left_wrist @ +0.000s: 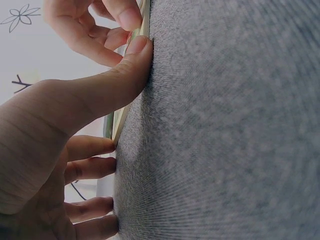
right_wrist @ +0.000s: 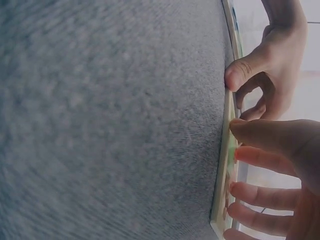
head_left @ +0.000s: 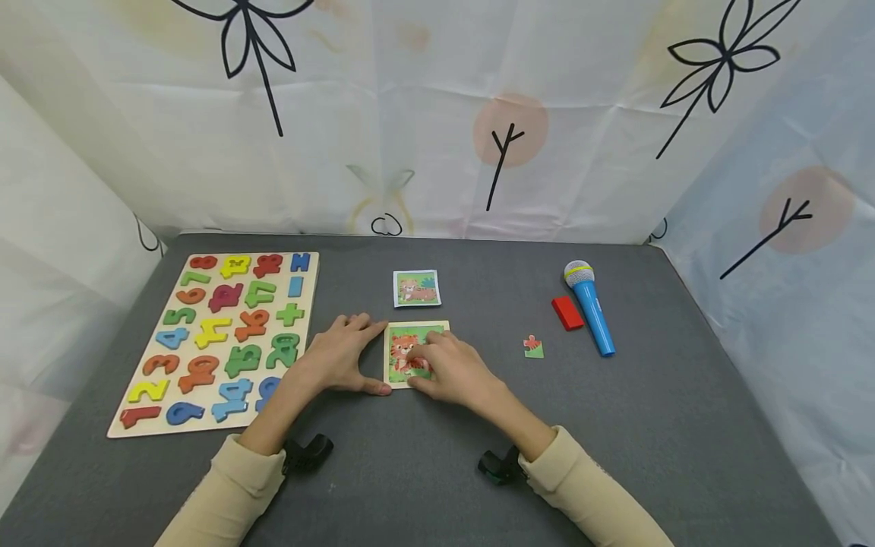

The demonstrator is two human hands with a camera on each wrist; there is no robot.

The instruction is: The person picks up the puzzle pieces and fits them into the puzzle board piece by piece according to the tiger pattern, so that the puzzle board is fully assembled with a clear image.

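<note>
A small wooden picture puzzle showing an orange tiger on green lies flat on the grey table. At its left side is my left hand, fingers extended, with the thumb at the near corner and the index finger at the far corner. My right hand reaches over the puzzle from the right and covers part of the picture. In the right wrist view its thumb touches the near edge while the other fingertips rest on the picture. A loose puzzle piece, green and orange, lies to the right.
Behind the puzzle lies a square animal picture card. A wooden number board with colourful pieces takes up the left. On the right lie a red block and a blue toy microphone. Patterned white cloth hangs around the table.
</note>
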